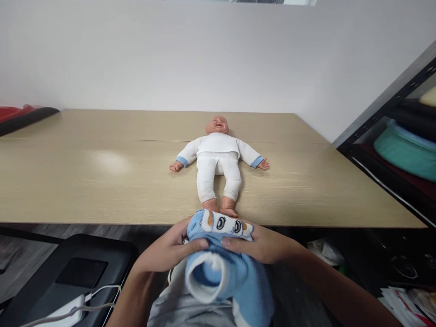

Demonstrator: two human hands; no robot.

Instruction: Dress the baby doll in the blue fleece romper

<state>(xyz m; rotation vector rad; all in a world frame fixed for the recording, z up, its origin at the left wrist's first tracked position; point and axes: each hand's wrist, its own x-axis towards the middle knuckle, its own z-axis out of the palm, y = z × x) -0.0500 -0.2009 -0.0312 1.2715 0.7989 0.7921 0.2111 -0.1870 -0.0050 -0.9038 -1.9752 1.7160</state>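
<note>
Both hands grip a soft blue doll garment (238, 272) in front of my lap, just off the near edge of the table. It has white-trimmed tube ends, one facing me, and a white patch with embroidered eyes. My left hand (173, 245) holds the left side, its thumb on the front and its fingers behind. The right side is in my right hand (262, 243), thumb likewise on top; its other fingers are mostly hidden. Beyond lies a baby doll (218, 159) on its back, arms spread, in a white top with blue cuffs and white leggings, bare feet towards me.
The doll lies on a wooden table (102, 181) that meets a white wall. A black chair seat (68, 268) with a white power strip (64, 313) and cables is at lower left. Shelving (361, 163) with a green bundle (405, 150) stands at right. Something red (17, 112) sits far left.
</note>
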